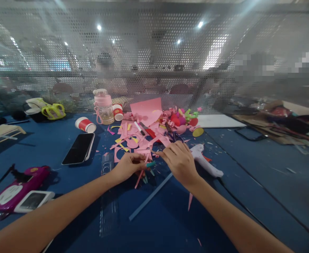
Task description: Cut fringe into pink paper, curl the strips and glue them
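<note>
Near the middle of the table, my left hand is closed in a pinch on a narrow pink paper strip, which slants down toward me. Long teal tips show at its fingers, apparently fingernails. My right hand is just to the right, fingers curled in and knuckles up. Something thin points left from its fingertips, too blurred to name. Beyond both hands spreads a heap of cut pink paper with yellow scraps, a white marker and a red-and-grey cutter-like tool. A white glue gun lies beside my right hand.
A clear ruler and a bluish strip lie in front. Left are a phone, paper cups, a pink-lidded bottle and a magenta pouch. A cable runs right. A perforated metal screen stands behind.
</note>
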`<state>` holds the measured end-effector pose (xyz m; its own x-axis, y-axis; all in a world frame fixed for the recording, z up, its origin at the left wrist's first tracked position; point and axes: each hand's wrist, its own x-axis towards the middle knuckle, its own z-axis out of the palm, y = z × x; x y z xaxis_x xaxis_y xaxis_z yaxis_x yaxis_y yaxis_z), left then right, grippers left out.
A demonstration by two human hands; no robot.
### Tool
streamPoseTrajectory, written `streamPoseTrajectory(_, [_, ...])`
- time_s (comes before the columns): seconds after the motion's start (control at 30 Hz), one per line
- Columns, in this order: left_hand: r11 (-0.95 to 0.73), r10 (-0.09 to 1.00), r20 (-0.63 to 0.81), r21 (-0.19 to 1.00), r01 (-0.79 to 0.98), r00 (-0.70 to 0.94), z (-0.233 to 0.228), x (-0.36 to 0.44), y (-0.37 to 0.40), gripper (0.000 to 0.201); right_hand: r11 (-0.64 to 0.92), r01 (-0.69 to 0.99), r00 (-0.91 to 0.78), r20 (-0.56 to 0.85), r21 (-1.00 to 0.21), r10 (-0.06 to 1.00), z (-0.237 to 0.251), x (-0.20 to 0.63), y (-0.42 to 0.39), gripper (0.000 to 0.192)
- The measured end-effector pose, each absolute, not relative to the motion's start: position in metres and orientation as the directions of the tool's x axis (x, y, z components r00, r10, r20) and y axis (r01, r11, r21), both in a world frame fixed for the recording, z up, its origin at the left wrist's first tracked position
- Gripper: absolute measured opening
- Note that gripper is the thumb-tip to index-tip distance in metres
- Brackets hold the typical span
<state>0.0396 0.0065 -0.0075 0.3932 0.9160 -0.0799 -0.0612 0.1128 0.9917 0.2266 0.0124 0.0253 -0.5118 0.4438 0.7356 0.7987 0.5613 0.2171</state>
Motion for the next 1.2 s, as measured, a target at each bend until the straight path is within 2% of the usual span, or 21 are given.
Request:
streamPoseTrajectory(0.4, [0.094,0.911,-0.047,0.991,-0.095,0.410,-0.0051,0.0394,0.0043,0.029,0.559,0.766,-0.586,0.705,0.319,0.400,0.0262,0.2258,0.0127,0.031])
streamPoseTrajectory(0.6, [0.121,0.910,-0.066,0.987,-0.109,0.409,-0.0063,0.0394,0.0051,0.031,0.580,0.782,-0.523,0.746,0.227,0.413,0.0236,0.2267,0.0147,0.032])
streamPoseTrajectory(0.87, [0.085,0.912,-0.044,0.993,-0.083,0.407,-0.0026,0.0396,0.0039,0.029,0.577,0.730,-0.612,0.727,0.367,0.312,0.0253,0.2268,0.0154,0.033])
streamPoseTrajectory(1.07, [0.086,0.917,-0.055,0.994,-0.062,0.395,-0.0033,0.0402,0.0038,0.028,0.584,0.764,-0.545,0.760,0.274,0.355,0.0244,0.2266,0.0140,0.032])
streamPoseTrajectory(1.2, [0.073,0.921,-0.041,0.995,-0.069,0.387,-0.0013,0.0412,0.0028,0.027,0.570,0.776,-0.545,0.743,0.271,0.388,0.0244,0.2262,0.0148,0.033])
